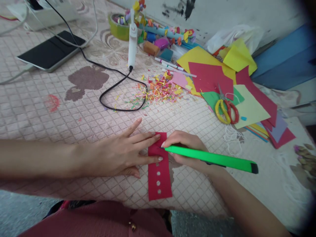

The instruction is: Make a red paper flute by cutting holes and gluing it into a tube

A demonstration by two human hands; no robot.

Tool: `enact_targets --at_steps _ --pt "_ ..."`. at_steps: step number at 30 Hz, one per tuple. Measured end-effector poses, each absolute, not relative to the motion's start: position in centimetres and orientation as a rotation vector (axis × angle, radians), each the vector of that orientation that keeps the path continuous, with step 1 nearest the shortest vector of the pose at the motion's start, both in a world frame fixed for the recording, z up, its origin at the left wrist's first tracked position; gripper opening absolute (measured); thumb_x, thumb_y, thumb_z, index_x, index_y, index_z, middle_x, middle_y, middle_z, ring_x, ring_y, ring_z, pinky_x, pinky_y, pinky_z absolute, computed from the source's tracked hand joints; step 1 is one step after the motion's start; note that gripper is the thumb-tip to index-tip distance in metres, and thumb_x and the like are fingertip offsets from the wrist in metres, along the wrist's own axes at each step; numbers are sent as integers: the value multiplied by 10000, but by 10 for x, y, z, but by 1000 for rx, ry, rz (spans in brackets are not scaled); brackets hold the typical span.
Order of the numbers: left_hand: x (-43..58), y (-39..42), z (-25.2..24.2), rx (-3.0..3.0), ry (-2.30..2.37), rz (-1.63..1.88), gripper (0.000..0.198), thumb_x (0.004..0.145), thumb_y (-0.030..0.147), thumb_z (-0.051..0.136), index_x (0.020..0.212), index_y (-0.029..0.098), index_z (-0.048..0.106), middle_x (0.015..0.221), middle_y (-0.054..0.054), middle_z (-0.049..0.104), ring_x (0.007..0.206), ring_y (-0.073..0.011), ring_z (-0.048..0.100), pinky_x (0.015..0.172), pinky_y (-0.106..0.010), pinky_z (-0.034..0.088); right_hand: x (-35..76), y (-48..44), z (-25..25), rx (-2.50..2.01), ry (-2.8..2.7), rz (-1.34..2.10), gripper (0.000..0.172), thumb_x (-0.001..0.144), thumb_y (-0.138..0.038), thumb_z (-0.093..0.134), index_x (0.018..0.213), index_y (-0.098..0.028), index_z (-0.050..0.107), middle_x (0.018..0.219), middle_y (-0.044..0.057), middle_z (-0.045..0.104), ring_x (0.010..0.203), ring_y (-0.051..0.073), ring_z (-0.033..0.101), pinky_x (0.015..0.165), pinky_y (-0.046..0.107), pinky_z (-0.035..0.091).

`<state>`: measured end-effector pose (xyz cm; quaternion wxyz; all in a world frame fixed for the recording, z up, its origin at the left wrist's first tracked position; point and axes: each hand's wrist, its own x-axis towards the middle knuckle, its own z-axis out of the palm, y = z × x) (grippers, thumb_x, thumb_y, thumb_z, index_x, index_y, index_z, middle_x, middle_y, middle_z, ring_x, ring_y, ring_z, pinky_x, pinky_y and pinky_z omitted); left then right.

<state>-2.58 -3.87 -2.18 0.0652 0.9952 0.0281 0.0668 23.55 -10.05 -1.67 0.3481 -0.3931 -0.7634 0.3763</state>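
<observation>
A red paper strip [161, 184] with a row of small holes lies on the quilted cloth [49, 125] in front of me. My left hand [123, 153] rests flat on the cloth, fingers spread, with the fingertips pressing the strip's upper left part. My right hand [184, 148] is closed around a green utility knife [212, 158], whose tip touches the top of the strip.
Scissors [225, 110] with yellow and red handles lie on a spread of coloured paper sheets [214, 77] at the right. Paper scraps [160, 89], a white glue gun [132, 42] with black cord, markers and a tape roll sit behind. A dark tablet [50, 51] lies far left.
</observation>
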Motion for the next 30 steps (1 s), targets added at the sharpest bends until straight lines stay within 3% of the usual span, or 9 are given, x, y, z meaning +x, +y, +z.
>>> enact_targets --at_steps 5,9,12,15,18,25,30 --pt "-26 -41 -23 3016 111 248 646 840 545 754 1420 346 548 1546 -130 480 1447 -328 421 1215 -682 164 235 -100 -17 -1003 -1988 955 122 915 -183 633 1010 -206 705 901 31 713 828 138 668 745 269 520" --pt "-27 -42 -25 3020 88 258 707 855 538 742 1481 354 470 1529 -183 481 1431 -372 437 1168 -733 206 235 -99 -18 -998 -1977 976 118 926 -195 637 1020 -211 707 923 31 724 850 140 673 762 277 521" --pt "-27 -38 -24 2969 60 231 605 938 458 664 1487 299 469 1542 -203 454 1486 -362 357 1189 -703 193 237 -98 -20 -991 -1978 991 133 921 -169 641 1023 -223 707 937 23 729 872 139 675 785 282 526" --pt "-28 -33 -25 2876 -8 192 520 990 373 580 1485 253 475 1604 -184 375 1540 -337 237 1216 -671 161 239 -97 -21 -966 -1986 1044 126 935 -241 654 1046 -218 710 967 34 732 918 150 681 821 292 527" --pt "-28 -31 -26 2826 -30 172 511 1005 354 547 1497 250 457 1616 -166 361 1550 -318 212 1225 -668 117 242 -96 -22 -954 -1994 1075 161 944 -301 654 1059 -206 713 977 47 732 928 157 685 825 297 527" --pt "-29 -32 -28 2847 -13 187 504 1000 362 552 1484 247 475 1599 -191 381 1533 -321 266 1224 -658 8 244 -96 -22 -952 -1996 1066 146 950 -284 645 1063 -217 709 969 34 731 907 147 674 817 295 522" --pt "-29 -35 -27 2897 -3 226 495 984 388 587 1452 247 511 1567 -175 442 1516 -319 312 1233 -646 7 244 -96 -21 -958 -2003 1061 142 950 -275 643 1070 -232 707 975 26 733 905 151 668 824 308 524"
